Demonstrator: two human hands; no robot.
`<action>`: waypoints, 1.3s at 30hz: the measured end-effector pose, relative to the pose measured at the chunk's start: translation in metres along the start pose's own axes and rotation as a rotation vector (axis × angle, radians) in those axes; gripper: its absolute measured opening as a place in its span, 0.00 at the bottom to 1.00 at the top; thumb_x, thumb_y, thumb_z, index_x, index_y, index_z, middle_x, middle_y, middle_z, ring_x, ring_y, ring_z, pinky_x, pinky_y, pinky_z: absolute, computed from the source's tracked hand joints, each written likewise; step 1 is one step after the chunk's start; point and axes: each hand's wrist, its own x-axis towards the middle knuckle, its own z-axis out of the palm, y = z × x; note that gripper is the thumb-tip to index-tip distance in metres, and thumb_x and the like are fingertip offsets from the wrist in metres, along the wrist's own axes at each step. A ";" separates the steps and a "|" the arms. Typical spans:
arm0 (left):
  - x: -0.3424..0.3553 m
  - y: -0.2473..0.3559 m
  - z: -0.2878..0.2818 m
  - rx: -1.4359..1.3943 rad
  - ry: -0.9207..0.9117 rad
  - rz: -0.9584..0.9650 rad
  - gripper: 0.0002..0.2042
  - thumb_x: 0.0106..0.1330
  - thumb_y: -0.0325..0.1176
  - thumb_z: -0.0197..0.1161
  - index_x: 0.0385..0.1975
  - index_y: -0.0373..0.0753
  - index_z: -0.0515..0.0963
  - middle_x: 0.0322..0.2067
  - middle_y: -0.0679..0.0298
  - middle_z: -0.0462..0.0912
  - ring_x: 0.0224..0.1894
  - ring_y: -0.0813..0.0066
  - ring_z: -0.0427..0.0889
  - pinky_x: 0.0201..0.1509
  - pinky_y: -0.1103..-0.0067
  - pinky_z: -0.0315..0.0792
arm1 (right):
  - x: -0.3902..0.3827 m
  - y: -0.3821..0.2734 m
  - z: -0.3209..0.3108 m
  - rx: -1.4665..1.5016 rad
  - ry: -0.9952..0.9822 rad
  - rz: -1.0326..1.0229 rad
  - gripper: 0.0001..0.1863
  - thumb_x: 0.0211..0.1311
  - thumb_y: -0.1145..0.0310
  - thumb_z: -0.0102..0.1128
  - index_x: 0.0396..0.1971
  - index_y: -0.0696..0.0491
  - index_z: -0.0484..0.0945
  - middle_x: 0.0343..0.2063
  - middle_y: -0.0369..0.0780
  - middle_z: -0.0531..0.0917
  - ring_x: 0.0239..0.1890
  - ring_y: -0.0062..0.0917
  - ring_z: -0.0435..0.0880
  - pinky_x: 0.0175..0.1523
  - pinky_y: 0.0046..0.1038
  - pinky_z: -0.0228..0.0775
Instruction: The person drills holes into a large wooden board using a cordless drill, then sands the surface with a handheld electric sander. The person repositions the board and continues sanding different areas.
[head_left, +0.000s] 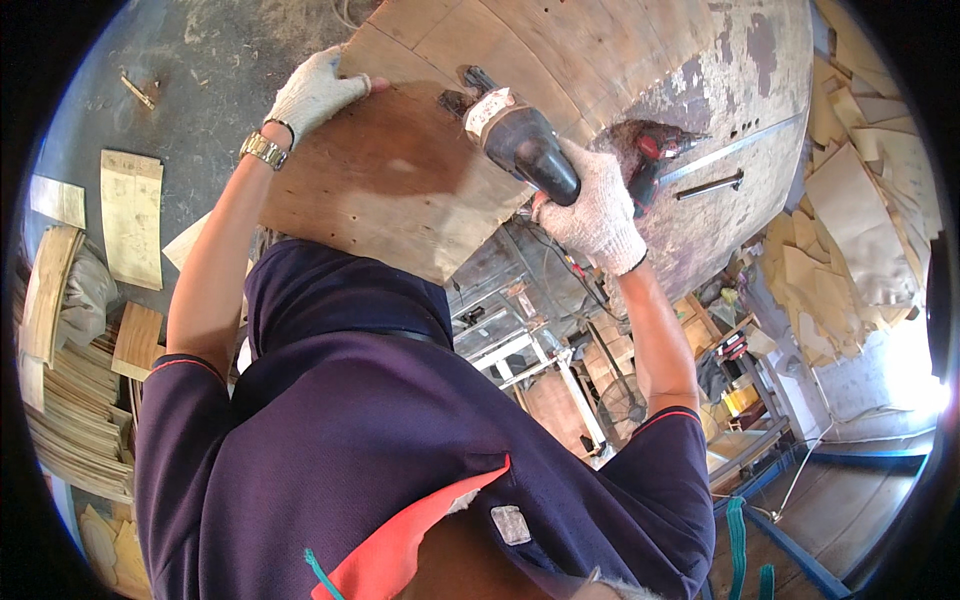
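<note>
Our right hand (600, 215) closes around a black power tool (525, 148) at the right side of the wooden panel (330, 180); whether they touch, we cannot quite tell. Our left hand (314, 92), thumb spread wide, rests at the panel's upper-left edge. A red-and-black tool (652, 148) lies right of the panel.

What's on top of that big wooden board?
A red and black tool and a dark bar are on the board. The left hand touches its edge. The part under that hand, and behind the black power tool in the right hand, is hidden.
</note>
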 end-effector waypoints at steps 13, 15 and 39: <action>-0.006 0.023 -0.012 0.035 -0.061 -0.063 0.26 0.59 0.51 0.68 0.53 0.39 0.82 0.41 0.60 0.90 0.43 0.68 0.88 0.52 0.72 0.77 | 0.007 0.001 0.002 -0.023 -0.016 -0.006 0.25 0.41 0.65 0.71 0.42 0.60 0.82 0.26 0.56 0.83 0.35 0.53 0.85 0.41 0.42 0.78; -0.004 0.018 -0.011 0.007 -0.080 -0.056 0.28 0.58 0.54 0.69 0.53 0.42 0.83 0.41 0.59 0.90 0.44 0.64 0.88 0.51 0.70 0.77 | 0.008 0.000 0.002 -0.032 -0.017 -0.007 0.25 0.41 0.64 0.71 0.42 0.60 0.82 0.27 0.56 0.83 0.35 0.54 0.85 0.41 0.43 0.78; -0.002 0.011 -0.005 -0.055 -0.064 -0.008 0.22 0.63 0.45 0.65 0.54 0.41 0.82 0.43 0.65 0.91 0.45 0.73 0.88 0.53 0.74 0.77 | 0.018 -0.015 0.001 -0.060 -0.013 -0.016 0.27 0.41 0.64 0.72 0.43 0.62 0.81 0.26 0.56 0.83 0.34 0.54 0.86 0.39 0.42 0.77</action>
